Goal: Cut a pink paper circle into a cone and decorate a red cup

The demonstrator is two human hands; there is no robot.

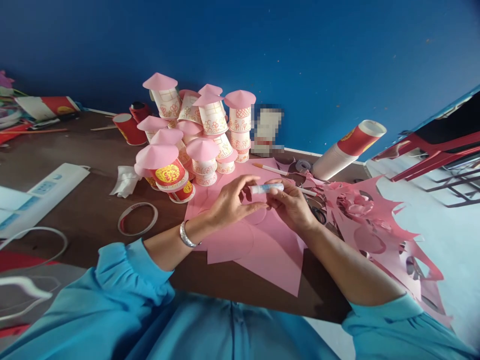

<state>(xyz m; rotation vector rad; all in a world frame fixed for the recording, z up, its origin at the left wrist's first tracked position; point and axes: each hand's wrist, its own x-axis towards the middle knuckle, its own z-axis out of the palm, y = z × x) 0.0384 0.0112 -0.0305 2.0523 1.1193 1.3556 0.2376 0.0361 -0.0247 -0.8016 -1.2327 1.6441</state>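
Note:
A small glue stick (267, 188) with a white and light-blue body lies level above pink paper. My right hand (294, 205) grips its right end between thumb and fingers. My left hand (236, 200), with a silver bangle on the wrist, curves around the left end, thumb and index finger apart. Whether its other fingers touch the stick is hard to see. Beneath both hands are overlapping pink paper sheets (270, 257), with a faint circle outline on them. Just beyond my left hand stand several stacked paper cups (204, 167) topped with pink paper cones (202, 149).
A roll of tape (137, 219) and a crumpled white tissue (125, 181) lie on the left, near a white power strip (47, 197). Pink paper scraps (375, 235) with cut-out holes hang over the right edge. Black-handled scissors (318, 215) and a tall cup stack (348, 150) stand nearby.

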